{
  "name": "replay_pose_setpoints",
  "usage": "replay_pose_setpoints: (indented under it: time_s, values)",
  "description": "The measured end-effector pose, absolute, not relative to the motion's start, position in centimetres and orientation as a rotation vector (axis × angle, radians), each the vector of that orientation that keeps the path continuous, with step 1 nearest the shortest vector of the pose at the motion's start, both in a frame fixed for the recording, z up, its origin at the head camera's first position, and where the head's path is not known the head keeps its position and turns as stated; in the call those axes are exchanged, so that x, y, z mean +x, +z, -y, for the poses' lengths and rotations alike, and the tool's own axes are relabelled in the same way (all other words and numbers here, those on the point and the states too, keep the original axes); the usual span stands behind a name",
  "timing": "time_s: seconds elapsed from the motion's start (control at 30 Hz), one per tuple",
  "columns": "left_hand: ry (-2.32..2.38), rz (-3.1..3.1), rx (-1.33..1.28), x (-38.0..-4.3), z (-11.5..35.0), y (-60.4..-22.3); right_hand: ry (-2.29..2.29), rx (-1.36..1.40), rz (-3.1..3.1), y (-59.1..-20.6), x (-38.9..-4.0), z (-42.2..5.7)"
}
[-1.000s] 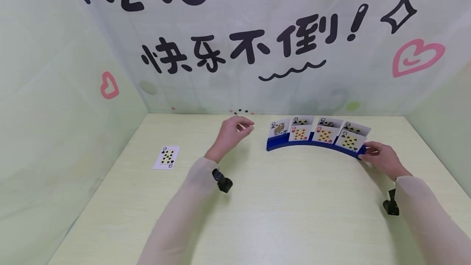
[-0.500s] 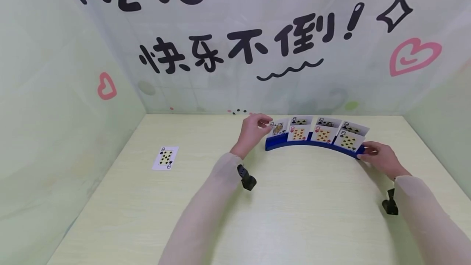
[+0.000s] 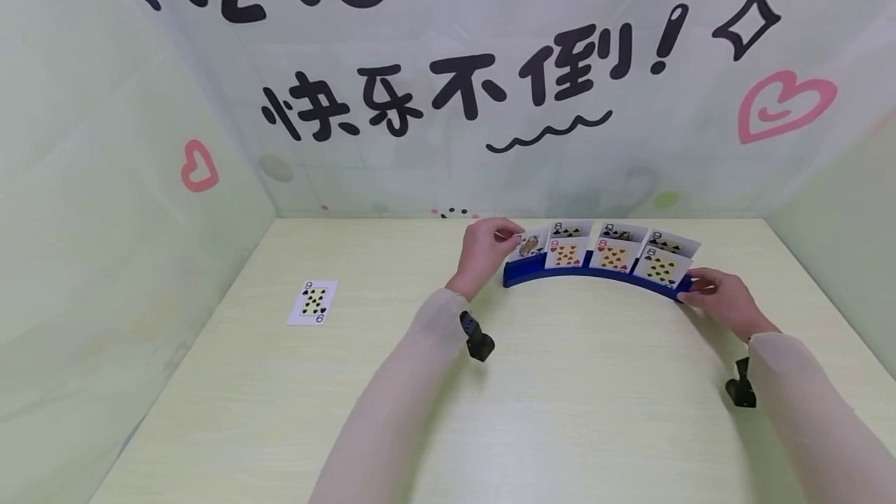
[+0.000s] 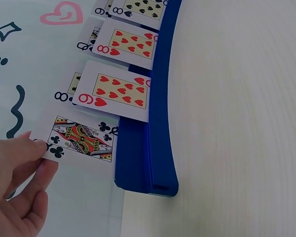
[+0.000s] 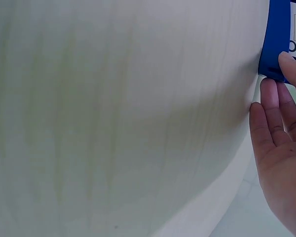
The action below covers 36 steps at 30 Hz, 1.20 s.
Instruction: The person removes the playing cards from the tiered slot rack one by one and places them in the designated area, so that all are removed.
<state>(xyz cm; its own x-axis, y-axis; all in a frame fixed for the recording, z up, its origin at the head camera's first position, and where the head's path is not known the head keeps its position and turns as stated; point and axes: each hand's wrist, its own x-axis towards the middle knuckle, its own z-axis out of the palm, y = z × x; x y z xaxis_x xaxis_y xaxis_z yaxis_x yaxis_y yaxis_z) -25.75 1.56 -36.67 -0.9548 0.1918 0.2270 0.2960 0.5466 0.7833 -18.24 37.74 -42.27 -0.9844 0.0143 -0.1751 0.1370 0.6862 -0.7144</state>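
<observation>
Left wrist view: left hand (image 4: 15, 187) pinches queen of clubs (image 4: 79, 139).

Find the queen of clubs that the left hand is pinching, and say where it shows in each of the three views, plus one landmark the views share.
Head: queen of clubs at the left end of the card row, right of centre, beside the left hand.
Left wrist: lower left, fingertips on its corner.
Right wrist: not in view.
Shared landmark: the blue card holder.

Left hand (image 3: 484, 249) pinching — right hand (image 3: 721, 301) resting, fingers straight.
</observation>
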Motion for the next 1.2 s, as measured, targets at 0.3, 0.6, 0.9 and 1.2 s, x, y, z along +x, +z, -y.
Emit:
replay_pose_setpoints:
  time_s: [0.3,0.6,0.9,1.2]
  values:
    - [-1.294,2.626,-0.441,-25.9,-1.3,-36.8,-1.171,0.102,-2.746,-42.4,-18.6,-38.0]
    - [-1.284,2.585,-0.484,-26.1,0.1,-36.5,-1.147,0.089,-2.745,-42.3,-19.1,-38.3]
    - [-1.309,2.560,-0.462,-26.2,2.1,-36.4,-1.140,0.078,-2.752,-42.2,-19.0,-38.3]
    - [-1.280,2.590,-0.416,-26.2,5.0,-36.3,-1.130,0.082,-2.758,-42.2,-18.9,-38.1]
